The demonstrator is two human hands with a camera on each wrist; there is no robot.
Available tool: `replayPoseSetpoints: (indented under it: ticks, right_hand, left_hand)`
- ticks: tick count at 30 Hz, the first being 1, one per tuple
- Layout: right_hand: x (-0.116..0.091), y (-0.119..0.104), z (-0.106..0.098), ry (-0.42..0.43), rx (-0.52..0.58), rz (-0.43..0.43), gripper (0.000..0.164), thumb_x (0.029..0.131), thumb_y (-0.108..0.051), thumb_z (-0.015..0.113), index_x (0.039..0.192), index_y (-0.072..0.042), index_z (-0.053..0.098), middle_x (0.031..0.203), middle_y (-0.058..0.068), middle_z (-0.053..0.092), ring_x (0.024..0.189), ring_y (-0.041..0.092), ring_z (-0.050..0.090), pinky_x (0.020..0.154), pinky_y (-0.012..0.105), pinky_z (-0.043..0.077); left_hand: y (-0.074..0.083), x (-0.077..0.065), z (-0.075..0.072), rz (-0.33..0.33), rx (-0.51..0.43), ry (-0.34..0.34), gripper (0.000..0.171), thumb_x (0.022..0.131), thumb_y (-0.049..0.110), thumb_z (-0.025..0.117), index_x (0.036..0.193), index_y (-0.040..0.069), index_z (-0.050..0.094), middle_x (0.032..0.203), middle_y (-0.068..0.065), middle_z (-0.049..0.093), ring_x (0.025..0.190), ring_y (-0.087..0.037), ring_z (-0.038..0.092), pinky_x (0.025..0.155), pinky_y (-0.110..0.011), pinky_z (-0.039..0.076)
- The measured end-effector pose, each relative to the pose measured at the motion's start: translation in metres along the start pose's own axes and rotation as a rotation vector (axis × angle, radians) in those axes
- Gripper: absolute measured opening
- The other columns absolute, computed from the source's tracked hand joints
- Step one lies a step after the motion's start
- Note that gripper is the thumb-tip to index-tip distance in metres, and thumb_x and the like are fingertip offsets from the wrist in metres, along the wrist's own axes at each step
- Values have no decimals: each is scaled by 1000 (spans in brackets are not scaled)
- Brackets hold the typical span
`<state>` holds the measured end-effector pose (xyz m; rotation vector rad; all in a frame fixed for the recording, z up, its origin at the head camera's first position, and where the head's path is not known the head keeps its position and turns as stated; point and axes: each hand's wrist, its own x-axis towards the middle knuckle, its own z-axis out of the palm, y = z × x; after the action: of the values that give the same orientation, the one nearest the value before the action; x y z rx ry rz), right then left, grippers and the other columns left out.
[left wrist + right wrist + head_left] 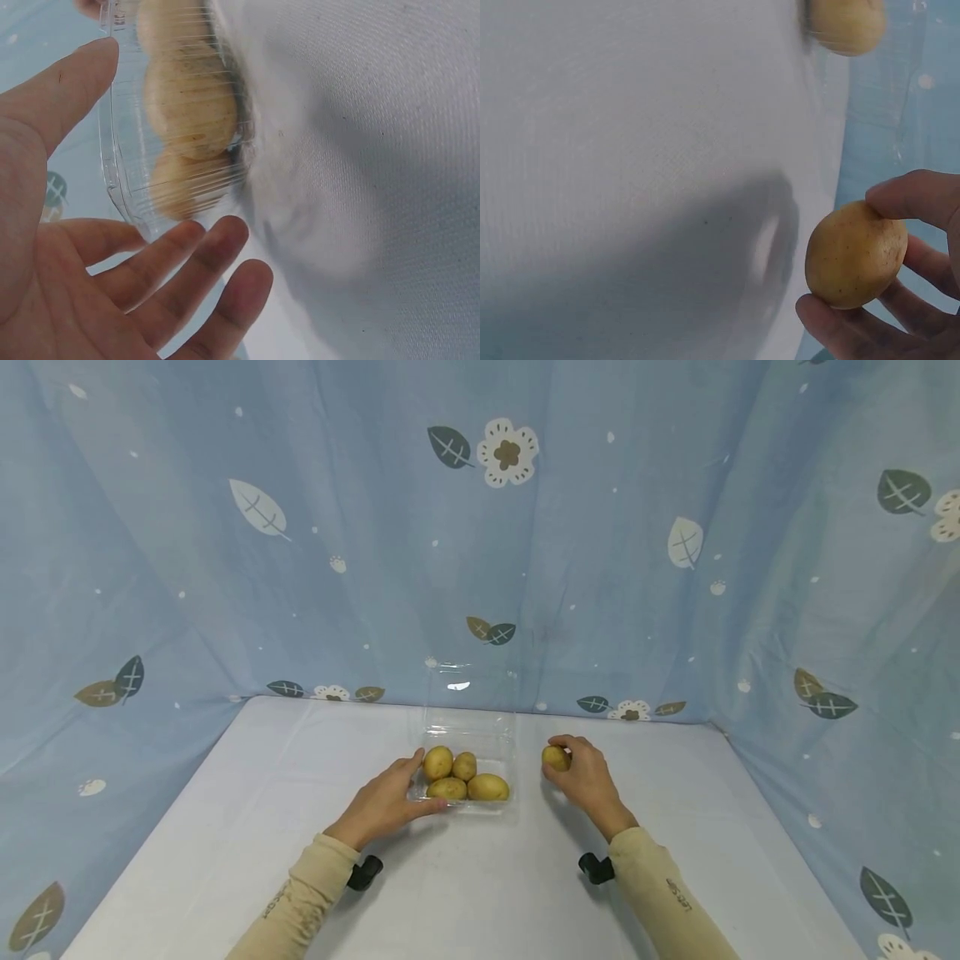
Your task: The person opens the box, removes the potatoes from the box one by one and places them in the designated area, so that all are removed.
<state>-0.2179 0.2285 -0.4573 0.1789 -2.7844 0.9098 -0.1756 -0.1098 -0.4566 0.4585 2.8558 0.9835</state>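
In the head view, a clear plastic clamshell box (491,811) with its lid (471,697) raised stands mid-table and holds several yellow potatoes (488,787). At the box's front left corner is my left hand (386,800), its thumb along the front rim and its fingers spread by the left side. The left wrist view shows the ribbed wall with potatoes (191,105) behind it, the thumb right at the rim and the fingers loosely extended. To the right of the box, my right hand (588,777) pinches a single potato (855,256) between thumb and fingers, raised over its shadow.
A white cloth (300,760) covers the table. Behind it and at both sides hangs a blue curtain (375,568) with leaf and flower prints. Black wrist mounts (365,872) sit under both sleeves.
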Motion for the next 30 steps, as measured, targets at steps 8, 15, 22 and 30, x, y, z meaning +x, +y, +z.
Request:
replayPoseSetpoints:
  ticks: [8,15,22,30]
  right_hand:
    - [1,3,4,-26,-29,13,41,82,-14,81,121,-4,70,114,14,67,91,25,60,78,40,54]
    - [0,1,1,-21,-71,25,43,84,-19,82,124,-9,70,119,12,66,95,25,63,80,42,55]
    - [-2,-2,-2,-37,-87,32,42,85,-18,79,125,-10,70,124,11,66,106,29,64,87,48,54]
    - [-6,-3,1,-60,-68,52,41,86,-19,80,124,-9,70,121,11,66,109,30,64,89,49,54]
  left_hand:
    - [1,1,1,7,-1,3,101,86,58,75,158,2,31,151,-24,46,135,-40,48,107,-57,41]
    - [1,2,0,16,-4,6,102,86,57,75,158,1,30,151,-24,45,137,-40,47,108,-56,40]
    - [1,2,-1,18,3,7,102,86,58,75,158,1,30,151,-25,45,136,-40,48,107,-56,41]
    - [0,1,-1,14,1,-1,102,86,58,75,158,0,30,151,-25,45,136,-40,48,107,-57,41]
